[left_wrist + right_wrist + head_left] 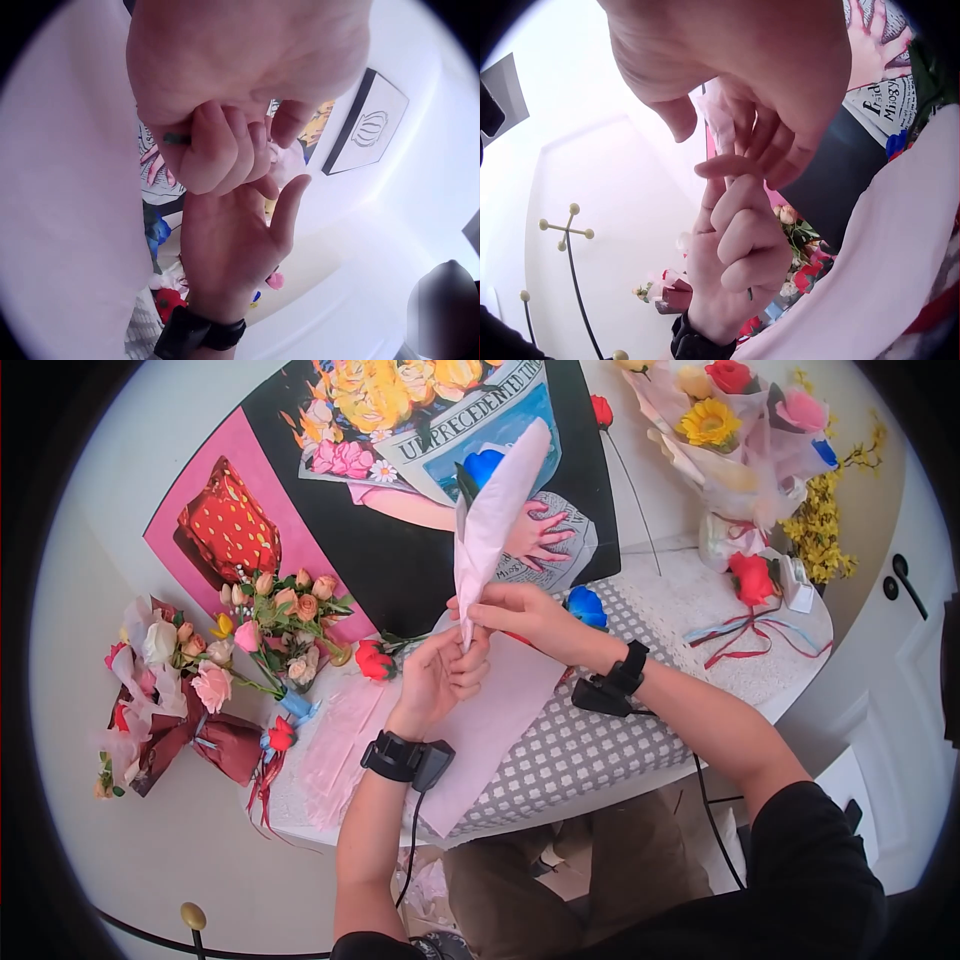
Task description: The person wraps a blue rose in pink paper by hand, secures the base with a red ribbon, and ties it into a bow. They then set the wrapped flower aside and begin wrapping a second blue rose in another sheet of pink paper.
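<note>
A blue flower [483, 466] rolled in pale pink paper [492, 525] stands nearly upright above the table, its bloom showing at the paper's side. The left hand [440, 672] grips the narrow lower end with curled fingers; in the right wrist view a bit of green stem [750, 294] pokes out below that fist [746, 232]. Just above it, the right hand [525, 615] pinches the gathered paper. The two hands touch or nearly touch in the left wrist view, where a green stem end [177, 139] shows beside the left hand's fingers [217, 150].
Pink sheets [345, 745] and a patterned grey cloth [560, 760] cover the table front. Bouquets stand at the left [190, 690] and back right [715, 450]. A loose blue flower [586, 607] and a red one [374, 660] lie behind the hands, before a large poster [330, 550].
</note>
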Available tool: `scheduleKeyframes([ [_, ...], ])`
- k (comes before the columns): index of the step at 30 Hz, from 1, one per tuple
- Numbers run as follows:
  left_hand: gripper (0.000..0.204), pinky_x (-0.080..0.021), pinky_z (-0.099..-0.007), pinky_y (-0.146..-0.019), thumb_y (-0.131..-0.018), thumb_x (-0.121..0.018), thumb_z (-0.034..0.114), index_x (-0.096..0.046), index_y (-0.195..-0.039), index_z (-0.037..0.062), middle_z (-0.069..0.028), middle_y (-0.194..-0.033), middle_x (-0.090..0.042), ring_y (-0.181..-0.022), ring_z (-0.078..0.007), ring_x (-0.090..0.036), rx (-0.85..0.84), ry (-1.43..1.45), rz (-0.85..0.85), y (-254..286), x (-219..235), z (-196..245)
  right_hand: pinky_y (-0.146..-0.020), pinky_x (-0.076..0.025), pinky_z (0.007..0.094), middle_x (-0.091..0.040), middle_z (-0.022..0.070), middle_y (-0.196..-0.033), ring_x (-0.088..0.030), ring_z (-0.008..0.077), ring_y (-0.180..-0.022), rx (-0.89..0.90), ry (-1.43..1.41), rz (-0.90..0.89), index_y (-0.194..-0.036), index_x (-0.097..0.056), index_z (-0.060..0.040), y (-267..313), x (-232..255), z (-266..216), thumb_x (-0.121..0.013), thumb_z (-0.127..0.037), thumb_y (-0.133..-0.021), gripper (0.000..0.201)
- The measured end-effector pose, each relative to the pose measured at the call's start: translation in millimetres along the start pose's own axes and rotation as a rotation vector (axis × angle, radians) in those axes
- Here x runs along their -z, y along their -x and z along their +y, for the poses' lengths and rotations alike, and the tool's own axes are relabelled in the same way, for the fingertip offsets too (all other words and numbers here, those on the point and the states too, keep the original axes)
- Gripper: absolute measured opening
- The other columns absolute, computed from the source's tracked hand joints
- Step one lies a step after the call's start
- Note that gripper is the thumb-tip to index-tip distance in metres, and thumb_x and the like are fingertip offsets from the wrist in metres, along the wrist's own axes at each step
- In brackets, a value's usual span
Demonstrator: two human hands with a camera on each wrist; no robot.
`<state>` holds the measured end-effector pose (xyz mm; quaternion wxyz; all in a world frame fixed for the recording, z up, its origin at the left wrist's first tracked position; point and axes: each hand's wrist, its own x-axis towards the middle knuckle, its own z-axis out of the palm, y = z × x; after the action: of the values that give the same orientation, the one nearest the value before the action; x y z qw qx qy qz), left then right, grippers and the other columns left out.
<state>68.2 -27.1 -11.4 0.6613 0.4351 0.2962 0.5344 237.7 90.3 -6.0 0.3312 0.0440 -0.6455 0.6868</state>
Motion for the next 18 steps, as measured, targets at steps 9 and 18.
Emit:
scheduleKeyframes([
  [9, 0.047, -0.020, -0.0236, -0.047, -0.109, -0.030, 0.038, -0.059, -0.115, 0.0013, 0.0055, -0.067, -0.027, -0.054, -0.0068, -0.025, -0.006, -0.145, 0.034, -3, 0, -3, -0.065, -0.043, 0.0230, -0.067, 0.0006, -0.074, -0.057, 0.0051, -0.068, 0.003, 0.196, 0.084, -0.092, -0.073, 0.0042, 0, 5, 0, -0.067, -0.018, -0.099, 0.024],
  [18, 0.039, -0.020, -0.0230, -0.048, -0.110, -0.035, 0.035, -0.057, -0.111, 0.0043, 0.0056, -0.068, -0.031, -0.055, -0.0062, -0.028, -0.021, -0.075, 0.003, -4, 9, -6, -0.072, -0.048, 0.0236, -0.072, 0.0039, -0.088, -0.063, 0.0071, -0.078, 0.053, 0.184, 0.066, -0.107, -0.072, 0.0046, -5, 10, 15, -0.064, -0.018, -0.101, 0.025],
])
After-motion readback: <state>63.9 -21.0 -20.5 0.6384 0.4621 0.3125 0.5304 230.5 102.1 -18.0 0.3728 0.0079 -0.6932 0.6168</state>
